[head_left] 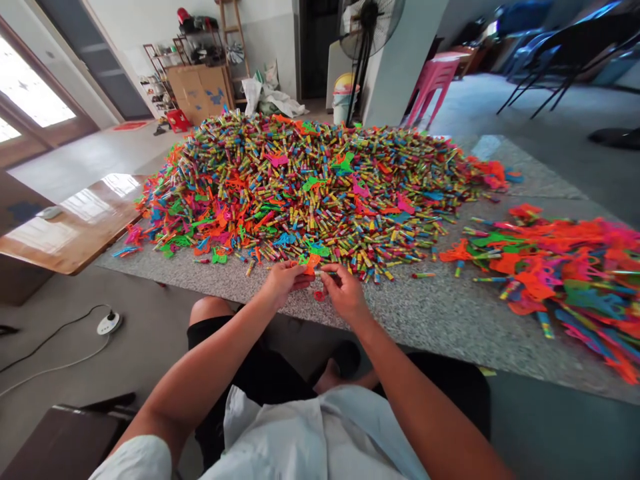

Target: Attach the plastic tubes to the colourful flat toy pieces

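At the near edge of the stone table [165,279], my left hand [284,283] is closed on an orange plastic toy gun [313,262]. My right hand [345,295] meets it from the other side, thumb and fingers pinched on a small tube [319,273] at the toy gun's end. Whether the tube is joined to the toy gun I cannot tell. A small red piece [319,296] shows just below, between the hands. Right beyond my fingers rises a big heap of small coloured tubes [320,207], with flat toy guns in green, orange and pink among them.
On the right of the table lies a second pile, of toy guns with tubes [545,267]. A wooden board [65,233] stands at the left. Behind the heap are a fan [369,17], pink stools [437,80] and a cardboard box [200,90]. A power strip [109,323] lies on the floor.
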### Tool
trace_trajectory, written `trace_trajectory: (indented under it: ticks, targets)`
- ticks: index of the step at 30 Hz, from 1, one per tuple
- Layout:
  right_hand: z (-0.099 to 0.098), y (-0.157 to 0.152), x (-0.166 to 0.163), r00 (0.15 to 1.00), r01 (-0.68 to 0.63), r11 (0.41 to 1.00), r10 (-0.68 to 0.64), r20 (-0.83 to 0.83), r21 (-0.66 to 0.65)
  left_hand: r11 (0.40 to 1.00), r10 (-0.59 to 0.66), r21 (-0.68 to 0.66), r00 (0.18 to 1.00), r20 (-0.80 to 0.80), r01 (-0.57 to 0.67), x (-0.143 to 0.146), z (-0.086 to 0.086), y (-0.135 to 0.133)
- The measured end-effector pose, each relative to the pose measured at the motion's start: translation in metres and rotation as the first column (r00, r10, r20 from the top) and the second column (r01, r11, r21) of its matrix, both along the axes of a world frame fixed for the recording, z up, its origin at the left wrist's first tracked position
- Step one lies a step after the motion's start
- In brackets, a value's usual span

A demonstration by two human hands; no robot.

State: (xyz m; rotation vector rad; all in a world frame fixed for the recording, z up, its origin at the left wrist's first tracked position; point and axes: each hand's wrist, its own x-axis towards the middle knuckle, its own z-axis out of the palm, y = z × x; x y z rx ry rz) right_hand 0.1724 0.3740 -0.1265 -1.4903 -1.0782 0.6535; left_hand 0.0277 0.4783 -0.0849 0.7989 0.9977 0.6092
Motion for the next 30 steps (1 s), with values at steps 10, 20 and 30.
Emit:
trace_trajectory:
  ticks: [10, 20, 30]
  targets:
    - [-0.005, -0.005, 0.012, 0.984, -0.047, 0.995, 0.031, 0.174, 0.088, 1.0, 0.005, -0.006, 1.0, 0.005, -0.005, 0.004, -0.004, -0.01]
    - [-0.02, 0.0, -0.007, 0.975, 0.173, 0.967, -0.195, 0.103, 0.189, 0.999, -0.031, 0.029, 0.999, -0.003, 0.032, 0.007, 0.007, -0.007]
    - [-0.008, -0.003, 0.007, 0.996, 0.015, 0.991, -0.026, 0.083, 0.136, 0.991, -0.131, -0.027, 0.991, -0.034, 0.13, -0.002, 0.01, -0.003]
